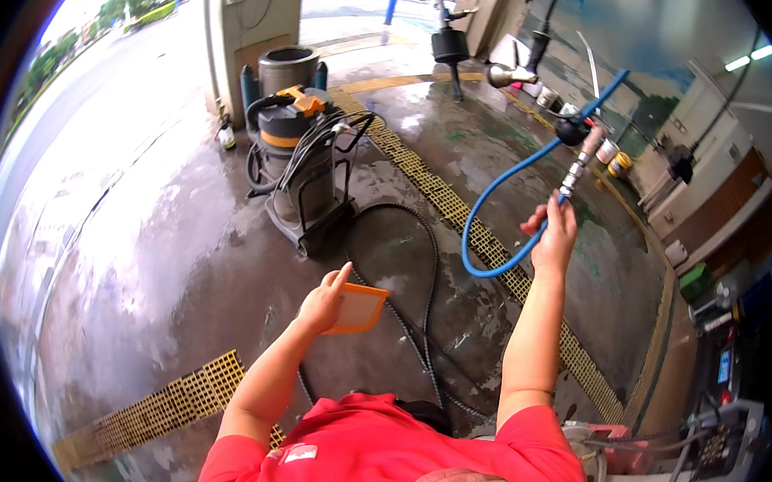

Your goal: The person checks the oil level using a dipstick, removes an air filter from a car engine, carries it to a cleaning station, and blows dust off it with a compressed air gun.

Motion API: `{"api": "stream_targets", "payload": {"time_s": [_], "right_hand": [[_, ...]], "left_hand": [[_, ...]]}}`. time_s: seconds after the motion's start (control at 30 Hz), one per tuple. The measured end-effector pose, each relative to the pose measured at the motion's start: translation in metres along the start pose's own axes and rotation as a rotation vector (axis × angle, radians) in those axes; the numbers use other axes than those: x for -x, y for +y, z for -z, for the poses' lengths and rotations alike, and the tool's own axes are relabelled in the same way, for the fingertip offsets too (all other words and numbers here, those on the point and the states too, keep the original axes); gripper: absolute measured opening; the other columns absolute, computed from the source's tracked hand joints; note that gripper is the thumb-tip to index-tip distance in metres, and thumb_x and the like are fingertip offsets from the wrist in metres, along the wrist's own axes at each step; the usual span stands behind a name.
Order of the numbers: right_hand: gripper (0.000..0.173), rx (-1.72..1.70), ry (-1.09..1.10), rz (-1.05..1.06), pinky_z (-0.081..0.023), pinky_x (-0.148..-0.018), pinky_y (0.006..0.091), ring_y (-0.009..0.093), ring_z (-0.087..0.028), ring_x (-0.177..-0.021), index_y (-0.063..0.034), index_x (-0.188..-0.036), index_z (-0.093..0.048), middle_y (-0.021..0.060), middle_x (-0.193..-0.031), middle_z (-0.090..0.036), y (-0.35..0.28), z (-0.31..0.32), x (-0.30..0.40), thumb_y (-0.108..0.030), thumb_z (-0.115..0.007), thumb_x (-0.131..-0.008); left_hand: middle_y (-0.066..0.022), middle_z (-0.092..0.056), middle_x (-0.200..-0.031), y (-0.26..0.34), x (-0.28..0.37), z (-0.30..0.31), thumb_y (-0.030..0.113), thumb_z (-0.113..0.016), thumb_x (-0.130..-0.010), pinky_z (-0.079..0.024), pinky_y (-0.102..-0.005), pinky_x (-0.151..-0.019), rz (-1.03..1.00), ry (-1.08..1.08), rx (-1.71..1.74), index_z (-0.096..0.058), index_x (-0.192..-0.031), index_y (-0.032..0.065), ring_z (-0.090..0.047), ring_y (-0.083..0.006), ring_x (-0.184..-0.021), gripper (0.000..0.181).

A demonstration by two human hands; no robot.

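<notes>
My left hand holds an orange-framed panel with a pale middle, which looks like an air filter, by its left edge, low over the wet floor. At the right, my raised right hand grips a blue air hose just below its metal coupling. From there the hose loops down to the left, then rises past a black ball stopper towards the upper right. What the far end of the coupling joins, near the stopper, is blurred.
A wet-dry vacuum cleaner on a wheeled frame stands ahead, its dark cable looped over the wet floor. Yellow drain grating crosses the floor. Black hanging fittings, several buckets and a cluttered cart are at the right.
</notes>
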State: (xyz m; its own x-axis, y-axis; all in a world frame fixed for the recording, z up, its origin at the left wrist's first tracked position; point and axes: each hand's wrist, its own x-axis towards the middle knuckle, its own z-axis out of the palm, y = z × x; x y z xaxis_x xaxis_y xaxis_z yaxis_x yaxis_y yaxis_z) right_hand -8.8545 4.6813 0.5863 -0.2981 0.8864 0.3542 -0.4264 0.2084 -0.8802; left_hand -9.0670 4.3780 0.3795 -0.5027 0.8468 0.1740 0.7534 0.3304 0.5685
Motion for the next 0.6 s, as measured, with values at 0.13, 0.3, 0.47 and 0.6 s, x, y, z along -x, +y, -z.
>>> {"api": "stream_targets", "payload": {"time_s": [0.13, 0.3, 0.47, 0.6], "right_hand": [[0.029, 0.382, 0.268, 0.106, -0.051, -0.054, 0.0270, 0.012, -0.055, -0.061, -0.0002, -0.114, -0.047, 0.0053, -0.078, -0.054, 0.072, 0.021, -0.001, -0.020, -0.054, -0.094], [0.070, 0.882, 0.554, 0.117, -0.045, -0.092, 0.0456, 0.040, -0.055, -0.106, 0.0117, -0.132, -0.033, 0.0314, -0.120, -0.050, 0.213, 0.062, 0.035, -0.035, -0.061, -0.088], [0.071, 1.223, -0.265, -1.098, -0.047, -0.082, 0.0603, 0.045, -0.056, -0.101, 0.0068, -0.125, -0.044, 0.0274, -0.119, -0.054, 0.371, 0.089, 0.151, -0.051, -0.058, -0.085], [0.068, 1.290, -1.303, -1.341, -0.048, -0.071, 0.0616, 0.046, -0.057, -0.095, 0.0035, -0.128, -0.042, 0.0264, -0.115, -0.056, 0.421, 0.113, 0.259, -0.049, -0.057, -0.087]], "left_hand": [[-0.0214, -0.046, -0.127, -0.105, 0.116, -0.019, -0.001, -0.060, -0.078, -0.045, -0.0449, -0.090, 0.482, 0.214, 0.101, -0.019, -0.147, 0.0160, -0.052, -0.0423, -0.108, 0.082], [-0.0222, -0.049, -0.123, -0.170, 0.353, -0.056, 0.002, -0.059, -0.081, -0.043, -0.0428, -0.093, 1.343, 0.653, 0.058, -0.027, -0.144, 0.0164, -0.052, -0.0392, -0.110, 0.072], [-0.0217, -0.056, -0.116, -0.120, 0.590, -0.110, 0.027, -0.049, -0.089, -0.045, -0.0429, -0.091, 2.236, 1.571, 0.025, -0.045, -0.127, 0.0050, -0.057, -0.0339, -0.107, 0.044], [-0.0241, -0.059, -0.113, -0.032, 0.650, -0.118, 0.045, -0.043, -0.090, -0.046, -0.0421, -0.090, 2.022, 2.781, 0.468, -0.054, -0.116, -0.0075, -0.060, -0.0336, -0.103, 0.060]]}}
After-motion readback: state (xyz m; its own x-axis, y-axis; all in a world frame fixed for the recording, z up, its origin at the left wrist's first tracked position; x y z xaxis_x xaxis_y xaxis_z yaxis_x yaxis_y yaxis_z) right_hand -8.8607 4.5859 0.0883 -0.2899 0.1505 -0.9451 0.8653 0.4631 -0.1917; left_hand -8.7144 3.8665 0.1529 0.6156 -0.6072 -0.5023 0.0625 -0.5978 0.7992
